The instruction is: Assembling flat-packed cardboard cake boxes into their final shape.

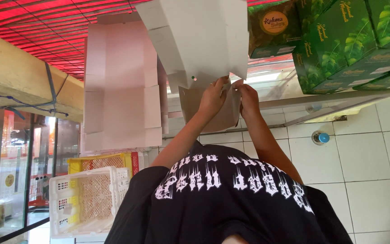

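Head cam looks down over the person's black printed shirt (231, 199); both arms reach fwd to a flat unfolded cardboard box blank (199, 40), pale grey-white, at approx 12 o'clock from the body, held up off the floor.

Left hand (213, 97) grips the blank's lower flap (211, 115); fingers curled and closed on the card edge near a small green dot; thumb side can't be told exactly. Right hand (248, 97) sits just beside it at approx 1 o'clock, touching the same flap; fingers bent and pinched on the card; the two hands nearly touch each other.

At approx 10 o'clock, a stack of more flat blanks (118, 86) stands upright, pinkish in the light, behind the held one. At 2 o'clock, green leaf-print cartons (353, 40) stacked on a metal shelf (339, 97); one carton w/ a round orange label. At 8 o'clock, a white plastic crate (84, 201) w/ a yellow crate (102, 162) behind it, touching. At 3 o'clock on the white tiled floor (366, 180), a small bottle w/ a blue cap (320, 138), well apart from the hands. At 9–10 o'clock, a wooden beam (19, 79) w/ blue cord tied round it; red slatted covering (46, 22) past it.
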